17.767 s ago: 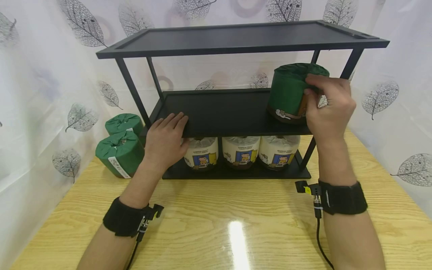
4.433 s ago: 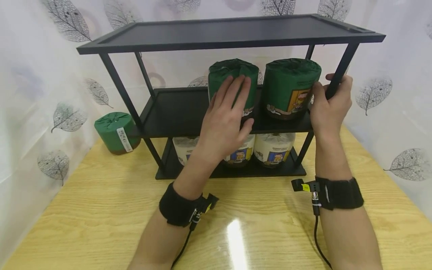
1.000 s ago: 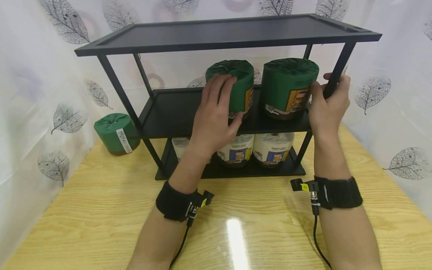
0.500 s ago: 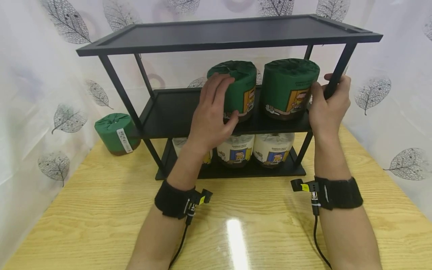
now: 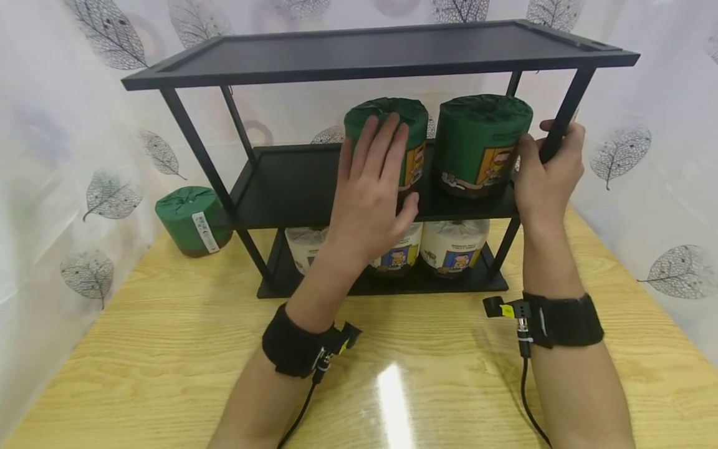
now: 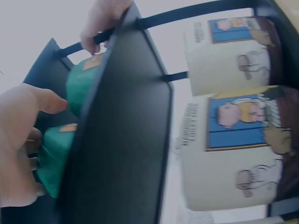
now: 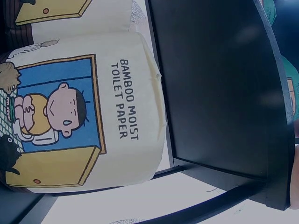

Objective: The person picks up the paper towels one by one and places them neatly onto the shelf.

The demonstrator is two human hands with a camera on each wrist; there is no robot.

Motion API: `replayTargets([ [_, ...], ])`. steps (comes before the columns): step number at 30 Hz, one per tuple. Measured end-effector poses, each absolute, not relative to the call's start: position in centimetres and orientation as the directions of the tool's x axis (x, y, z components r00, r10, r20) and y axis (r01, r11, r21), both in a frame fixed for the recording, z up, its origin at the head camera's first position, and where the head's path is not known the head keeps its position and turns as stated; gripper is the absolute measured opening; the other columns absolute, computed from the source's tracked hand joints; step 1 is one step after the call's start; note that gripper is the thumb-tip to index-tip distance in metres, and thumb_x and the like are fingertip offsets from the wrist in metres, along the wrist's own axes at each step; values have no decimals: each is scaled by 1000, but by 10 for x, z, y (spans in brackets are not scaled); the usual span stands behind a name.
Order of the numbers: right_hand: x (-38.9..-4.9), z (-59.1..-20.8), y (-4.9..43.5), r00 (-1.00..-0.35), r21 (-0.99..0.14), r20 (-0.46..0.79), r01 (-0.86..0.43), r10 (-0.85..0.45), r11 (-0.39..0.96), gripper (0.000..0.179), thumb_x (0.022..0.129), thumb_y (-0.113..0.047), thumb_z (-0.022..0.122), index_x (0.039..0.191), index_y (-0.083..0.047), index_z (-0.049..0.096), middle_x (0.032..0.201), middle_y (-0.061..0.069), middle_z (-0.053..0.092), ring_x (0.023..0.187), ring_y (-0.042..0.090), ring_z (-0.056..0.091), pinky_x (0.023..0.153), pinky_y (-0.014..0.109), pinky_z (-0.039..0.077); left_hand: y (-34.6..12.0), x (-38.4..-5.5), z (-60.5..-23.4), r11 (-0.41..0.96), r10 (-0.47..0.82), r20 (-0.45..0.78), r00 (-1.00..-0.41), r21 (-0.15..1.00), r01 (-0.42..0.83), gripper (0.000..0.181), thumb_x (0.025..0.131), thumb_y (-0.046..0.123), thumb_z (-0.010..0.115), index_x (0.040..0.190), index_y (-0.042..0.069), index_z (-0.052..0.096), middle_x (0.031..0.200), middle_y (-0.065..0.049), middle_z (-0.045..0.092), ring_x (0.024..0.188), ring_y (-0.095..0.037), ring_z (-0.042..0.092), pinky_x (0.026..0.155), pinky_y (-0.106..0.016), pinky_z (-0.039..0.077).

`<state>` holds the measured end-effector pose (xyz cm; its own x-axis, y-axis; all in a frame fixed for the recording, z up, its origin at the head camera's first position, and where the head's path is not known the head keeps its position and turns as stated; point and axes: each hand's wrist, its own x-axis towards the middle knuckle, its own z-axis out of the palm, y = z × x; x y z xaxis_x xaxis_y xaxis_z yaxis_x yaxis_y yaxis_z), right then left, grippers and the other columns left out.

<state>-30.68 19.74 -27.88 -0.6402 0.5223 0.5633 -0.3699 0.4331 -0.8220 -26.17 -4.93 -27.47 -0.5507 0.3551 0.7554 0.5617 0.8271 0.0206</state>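
Two green-wrapped toilet paper rolls stand on the middle shelf of a black rack. My left hand lies flat against the front of the left green roll, fingers straight and pointing up, hiding much of its label. To its right is the other green roll, with a small gap between the two. My right hand grips the rack's right front post, thumb in front, beside that roll. In the left wrist view, the left hand's thumb stands apart from the fingers.
Cream toilet paper rolls fill the bottom shelf, partly behind the left forearm. Another green roll sits on the wooden table left of the rack. The rack's top shelf overhangs both green rolls. A leaf-patterned curtain hangs behind.
Since the oldest frame, a second green roll has come from the table onto the middle shelf; my right hand has gone from roll to post. Lately my left hand shifted right across the roll, fingers straightening.
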Motion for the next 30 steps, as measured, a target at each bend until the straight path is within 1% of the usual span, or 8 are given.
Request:
replayTargets([
  [2, -307, -279, 198, -641, -823, 562, -368, 523, 433, 19, 96, -21, 56, 114, -23, 56, 72, -14, 48, 68, 4, 44, 70, 23, 29, -49, -263, -277, 850, 365, 711, -602, 10, 527, 77, 94, 32, 62, 159, 11, 26, 165, -8, 24, 156, -27, 9, 123, -54, 15],
  [4, -307, -279, 199, -643, -823, 562, -367, 521, 434, 19, 95, -22, 56, 115, -23, 56, 71, -14, 48, 68, 4, 44, 69, 23, 29, -48, -265, -279, 857, 367, 694, -620, 7, 515, 78, 94, 31, 62, 159, 12, 24, 164, -7, 24, 156, -26, 9, 122, -54, 20],
  [8, -307, -279, 200, -632, -816, 572, -371, 523, 444, 19, 95, -22, 56, 114, -24, 56, 70, -14, 48, 66, 4, 44, 68, 23, 28, -48, -268, -280, 838, 370, 731, -573, 4, 546, 75, 94, 29, 63, 158, 12, 29, 160, -9, 30, 154, -28, 15, 119, -52, 28],
  [11, -306, -280, 199, -625, -812, 578, -374, 525, 449, 19, 95, -23, 56, 113, -24, 56, 70, -14, 47, 66, 4, 43, 68, 23, 28, -50, -268, -280, 822, 369, 756, -540, 5, 569, 71, 93, 27, 63, 156, 10, 33, 157, -10, 34, 153, -29, 20, 120, -48, 29],
  [20, -304, -281, 198, -623, -816, 573, -379, 532, 436, 19, 95, -21, 56, 114, -23, 56, 70, -15, 47, 67, 3, 43, 70, 23, 28, -51, -267, -279, 777, 368, 791, -490, 29, 629, 62, 92, 21, 64, 148, 4, 43, 151, -14, 41, 149, -32, 27, 125, -33, 15],
  [22, -304, -280, 197, -626, -818, 570, -377, 532, 433, 18, 95, -21, 56, 113, -23, 56, 70, -15, 47, 67, 3, 43, 70, 23, 28, -52, -267, -278, 768, 363, 800, -479, 35, 640, 61, 92, 21, 64, 147, 3, 43, 149, -15, 42, 148, -33, 29, 124, -32, 19],
  [27, -304, -281, 197, -629, -817, 572, -375, 527, 439, 19, 95, -22, 56, 114, -23, 56, 71, -15, 47, 67, 3, 43, 70, 23, 28, -56, -268, -277, 755, 353, 811, -466, 47, 654, 59, 93, 21, 62, 146, 2, 43, 146, -17, 42, 144, -33, 33, 115, -34, 38],
  [30, -305, -282, 198, -630, -814, 574, -374, 523, 443, 19, 95, -23, 56, 114, -24, 56, 71, -14, 48, 67, 4, 44, 69, 23, 28, -58, -269, -277, 743, 359, 811, -462, 52, 668, 58, 93, 20, 61, 145, 3, 43, 146, -17, 41, 144, -34, 33, 115, -34, 37],
])
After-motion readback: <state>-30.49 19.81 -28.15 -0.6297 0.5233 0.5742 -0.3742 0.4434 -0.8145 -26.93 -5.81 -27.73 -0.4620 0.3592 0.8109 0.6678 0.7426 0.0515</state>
